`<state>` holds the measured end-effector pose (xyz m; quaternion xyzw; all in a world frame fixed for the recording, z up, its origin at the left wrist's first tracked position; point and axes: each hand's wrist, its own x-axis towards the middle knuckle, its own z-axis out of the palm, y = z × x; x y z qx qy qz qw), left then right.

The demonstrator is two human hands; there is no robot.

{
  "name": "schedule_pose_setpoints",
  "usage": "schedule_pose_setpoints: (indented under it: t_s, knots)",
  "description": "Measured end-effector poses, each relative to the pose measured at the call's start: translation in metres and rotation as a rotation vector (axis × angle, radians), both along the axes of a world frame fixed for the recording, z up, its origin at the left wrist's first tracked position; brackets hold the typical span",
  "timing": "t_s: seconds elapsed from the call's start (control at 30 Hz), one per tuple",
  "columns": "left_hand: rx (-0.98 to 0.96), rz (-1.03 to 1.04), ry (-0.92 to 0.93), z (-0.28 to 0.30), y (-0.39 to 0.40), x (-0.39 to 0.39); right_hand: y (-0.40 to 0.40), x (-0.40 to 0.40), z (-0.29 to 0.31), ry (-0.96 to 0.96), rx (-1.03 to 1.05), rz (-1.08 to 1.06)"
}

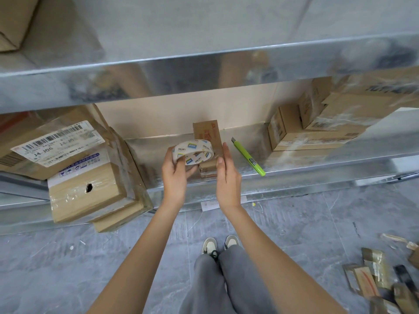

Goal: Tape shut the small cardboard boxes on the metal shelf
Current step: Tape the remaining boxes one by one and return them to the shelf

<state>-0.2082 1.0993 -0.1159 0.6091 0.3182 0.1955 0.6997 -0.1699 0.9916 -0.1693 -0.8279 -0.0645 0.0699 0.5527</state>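
Note:
A roll of printed white tape [193,151] is held in my left hand [175,175], fingers through its core, just above the lower metal shelf [294,171]. Behind the roll a small cardboard box [207,133] stands on the shelf, its lower part hidden by the tape and hands. My right hand [227,175] is beside the box's right side with fingers straight, touching or nearly touching it; I cannot tell which. It holds nothing visible.
A green utility knife [248,157] lies on the shelf right of the box. Stacked small boxes [306,130] sit at the right. Large labelled cartons [74,168] fill the left. The upper shelf edge [204,71] overhangs. Cardboard scraps [381,279] lie on the floor.

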Motion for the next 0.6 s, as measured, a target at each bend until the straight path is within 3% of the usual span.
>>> schedule_pose_setpoints:
  t_s: [0.1,0.23,0.4,0.47,0.53,0.6]
  knots:
    - [-0.002,-0.062,0.068,0.008,0.006,0.000,-0.005,0.001,0.005,-0.033,-0.090,0.070]
    - [0.273,-0.220,0.214,0.028,0.015,-0.002,-0.010,0.001,0.015,-0.140,-0.211,0.197]
    - [1.019,-0.339,0.303,0.070,0.006,-0.001,-0.011,0.006,0.016,-0.133,-0.269,0.227]
    - [1.198,-0.386,0.346,0.081,0.002,0.017,-0.012,0.006,0.016,-0.157,-0.308,0.230]
    - [1.192,-0.533,0.558,0.085,0.003,0.043,-0.014,0.007,0.017,-0.171,-0.343,0.239]
    - [0.991,-0.723,0.877,0.088,0.008,0.068,-0.015,0.009,0.019,-0.155,-0.375,0.248]
